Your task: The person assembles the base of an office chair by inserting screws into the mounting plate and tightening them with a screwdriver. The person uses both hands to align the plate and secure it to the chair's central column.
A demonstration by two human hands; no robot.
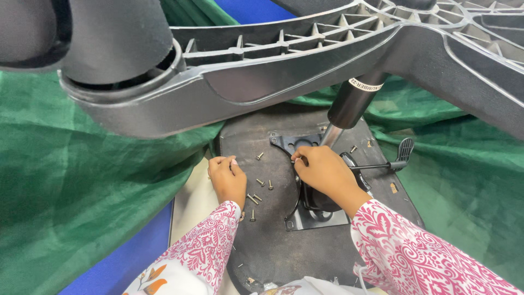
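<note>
now right hand (326,173) touches metal plate (299,164).

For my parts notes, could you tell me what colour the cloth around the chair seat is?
The cloth is dark green, clearest in the head view.

Green cloth (82,191), prob. floor; seat underside (273,246) atop.
</note>
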